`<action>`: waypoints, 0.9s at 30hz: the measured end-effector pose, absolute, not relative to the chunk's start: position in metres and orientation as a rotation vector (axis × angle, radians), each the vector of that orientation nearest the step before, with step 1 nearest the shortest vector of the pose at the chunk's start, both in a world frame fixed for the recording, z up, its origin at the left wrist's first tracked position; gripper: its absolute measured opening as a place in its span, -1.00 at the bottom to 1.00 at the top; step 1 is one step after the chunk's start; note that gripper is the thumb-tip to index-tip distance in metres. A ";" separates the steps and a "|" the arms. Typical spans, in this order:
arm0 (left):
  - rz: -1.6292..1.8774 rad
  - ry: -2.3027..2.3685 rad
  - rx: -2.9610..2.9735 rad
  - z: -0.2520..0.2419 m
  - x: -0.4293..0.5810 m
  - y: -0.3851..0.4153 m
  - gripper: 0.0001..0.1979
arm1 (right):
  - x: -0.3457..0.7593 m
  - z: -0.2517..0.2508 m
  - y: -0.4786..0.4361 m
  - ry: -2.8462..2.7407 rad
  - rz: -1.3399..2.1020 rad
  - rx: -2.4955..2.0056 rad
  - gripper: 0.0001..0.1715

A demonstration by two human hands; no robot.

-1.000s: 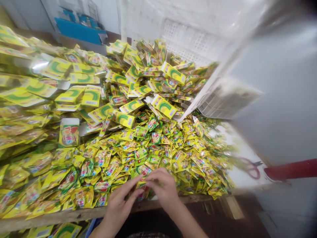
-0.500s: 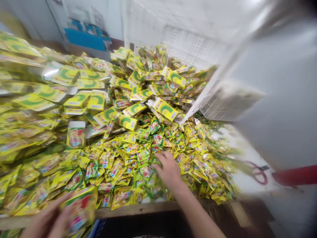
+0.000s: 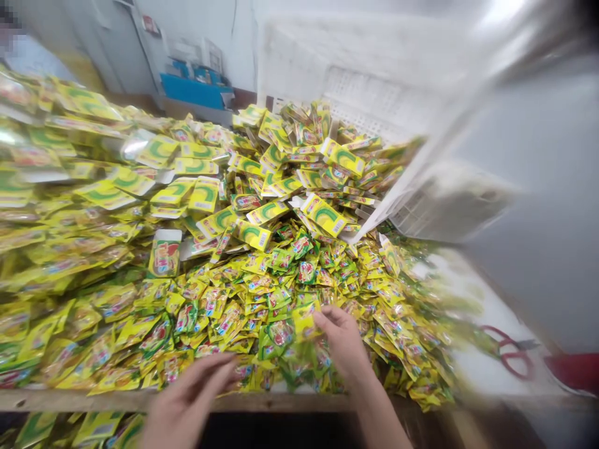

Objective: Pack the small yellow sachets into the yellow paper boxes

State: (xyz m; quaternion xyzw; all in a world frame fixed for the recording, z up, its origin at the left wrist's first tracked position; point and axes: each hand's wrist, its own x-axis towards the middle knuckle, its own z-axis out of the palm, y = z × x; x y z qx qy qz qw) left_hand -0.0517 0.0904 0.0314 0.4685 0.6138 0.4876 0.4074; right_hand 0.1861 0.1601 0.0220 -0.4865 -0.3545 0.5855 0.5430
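A big heap of small yellow-green sachets covers the table in front of me. My right hand rests on the heap near the front edge, thumb and fingers pinched on one yellow sachet lifted a little above the others. My left hand hovers low at the table's front edge, fingers stretched toward the sachets, holding nothing. Flat yellow cartons with green arcs lie piled behind the sachets.
A white perforated crate leans at the back right, cartons spilling from it. Red-handled scissors lie on the white surface at the right. Stacks of larger yellow packs fill the left side. A blue tray stands by the back wall.
My left hand dropped the bundle of packs it carried at the lower left and came back empty toward the middle. My right hand closed on a single sachet and raised it.
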 end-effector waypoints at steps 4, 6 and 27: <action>1.114 1.242 1.190 0.024 0.012 0.142 -0.74 | 0.179 0.021 0.143 -0.819 1.410 -1.085 -0.71; 1.131 1.197 1.144 0.021 0.036 0.155 -0.75 | 0.183 0.019 0.139 -0.797 1.423 -1.047 -0.65; 1.009 1.708 2.336 0.093 -0.102 0.308 -0.61 | 0.205 0.011 0.162 -0.519 1.565 -1.003 -0.53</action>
